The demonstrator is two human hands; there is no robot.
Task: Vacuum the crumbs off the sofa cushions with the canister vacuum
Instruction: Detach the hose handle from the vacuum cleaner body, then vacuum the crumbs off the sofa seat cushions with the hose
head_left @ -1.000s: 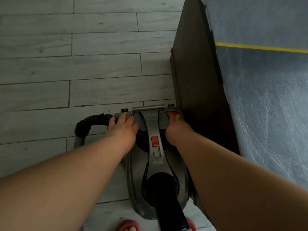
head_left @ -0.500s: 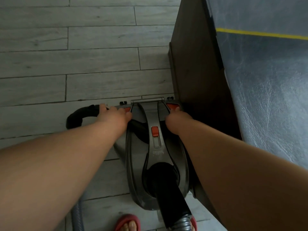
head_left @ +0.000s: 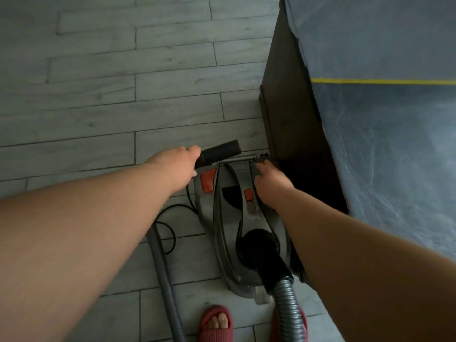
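The grey canister vacuum [head_left: 232, 233] with orange buttons stands on the floor beside the sofa. My left hand [head_left: 176, 167] grips the black hose handle [head_left: 220, 150] just past the vacuum's far left corner. My right hand [head_left: 270, 185] lies on the vacuum's far right side, its fingertips on the orange button at that corner. A grey ribbed hose [head_left: 287, 304] leaves the black socket at the near end, and another stretch of the hose [head_left: 164, 280] runs under my left arm. The blue-grey sofa cushion [head_left: 385, 134] with a yellow line fills the right side.
The sofa's dark side panel [head_left: 288, 107] stands right against the vacuum. A black power cord [head_left: 170, 225] loops on the grey plank floor [head_left: 111, 95] left of the vacuum. My feet in red slippers [head_left: 216, 324] are at the near edge.
My left hand left the vacuum's left orange button, now uncovered, and took the black hose handle. The handle now points right. My right hand stays at the far right corner.
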